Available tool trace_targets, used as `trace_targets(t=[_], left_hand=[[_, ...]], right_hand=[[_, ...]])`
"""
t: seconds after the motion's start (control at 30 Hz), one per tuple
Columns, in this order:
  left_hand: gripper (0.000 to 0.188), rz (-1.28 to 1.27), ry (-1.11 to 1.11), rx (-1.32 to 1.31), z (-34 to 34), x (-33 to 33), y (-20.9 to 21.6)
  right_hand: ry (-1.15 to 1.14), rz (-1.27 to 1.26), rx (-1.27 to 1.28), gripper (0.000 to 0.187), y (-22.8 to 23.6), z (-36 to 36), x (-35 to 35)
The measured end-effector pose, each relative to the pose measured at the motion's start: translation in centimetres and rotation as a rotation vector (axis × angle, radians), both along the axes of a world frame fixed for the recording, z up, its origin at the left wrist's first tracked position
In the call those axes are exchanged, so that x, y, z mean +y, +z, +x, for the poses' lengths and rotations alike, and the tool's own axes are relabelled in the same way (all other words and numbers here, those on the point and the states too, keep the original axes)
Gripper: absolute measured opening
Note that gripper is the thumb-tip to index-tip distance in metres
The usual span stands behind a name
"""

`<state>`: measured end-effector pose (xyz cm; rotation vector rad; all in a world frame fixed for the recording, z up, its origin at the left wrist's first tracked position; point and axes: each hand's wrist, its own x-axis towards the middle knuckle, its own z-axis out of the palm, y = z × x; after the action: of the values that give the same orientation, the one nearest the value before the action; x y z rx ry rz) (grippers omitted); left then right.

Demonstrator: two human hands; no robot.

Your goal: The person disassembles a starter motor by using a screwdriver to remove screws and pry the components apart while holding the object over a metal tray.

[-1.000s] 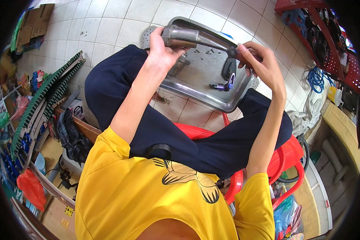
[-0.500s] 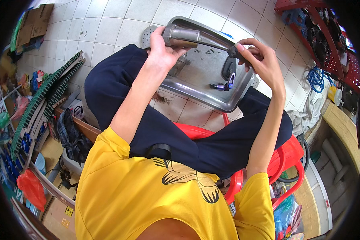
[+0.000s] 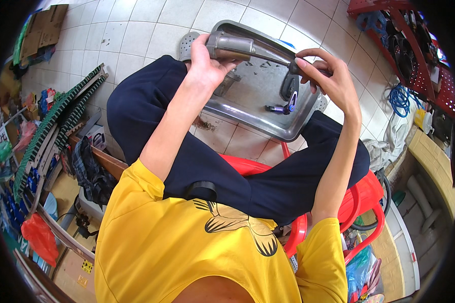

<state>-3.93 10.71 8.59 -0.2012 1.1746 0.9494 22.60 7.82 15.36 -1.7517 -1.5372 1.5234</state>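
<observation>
The left hand wraps around the wide end of a grey metal tool, which lies across the palm with the fingers curled beneath it. The right hand pinches the tool's dark, narrow end between thumb and bent fingers, so the tool stretches from hand to hand above the far part of a steel tray. Inside the tray, below the right hand, lie a black oval piece and, just beside it, a purple and black lever. A metal part sits near the tray's left side, and small dark scraps are scattered under the tool. The tray stands over a white tiled floor, between two grey clogs.
</observation>
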Motion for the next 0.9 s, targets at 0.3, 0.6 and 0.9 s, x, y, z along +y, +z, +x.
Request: trace_targets(t=[0.3,0.6,0.9], left_hand=[[0.055,-0.001,0.004,0.003,-0.1,0.1,-0.1],[0.052,0.014,-0.009,0.034,0.1,0.0,0.2],[0.049,0.022,-0.027,0.056,0.3,-0.1,0.4]], right_hand=[[0.117,0.106,-0.042,0.045,-0.2,0.3,-0.2],[0.092,-0.126,0.121,0.042,0.7,0.1,-0.1],[0.116,-0.283,0.168,0.040,1.1,0.6,-0.3]])
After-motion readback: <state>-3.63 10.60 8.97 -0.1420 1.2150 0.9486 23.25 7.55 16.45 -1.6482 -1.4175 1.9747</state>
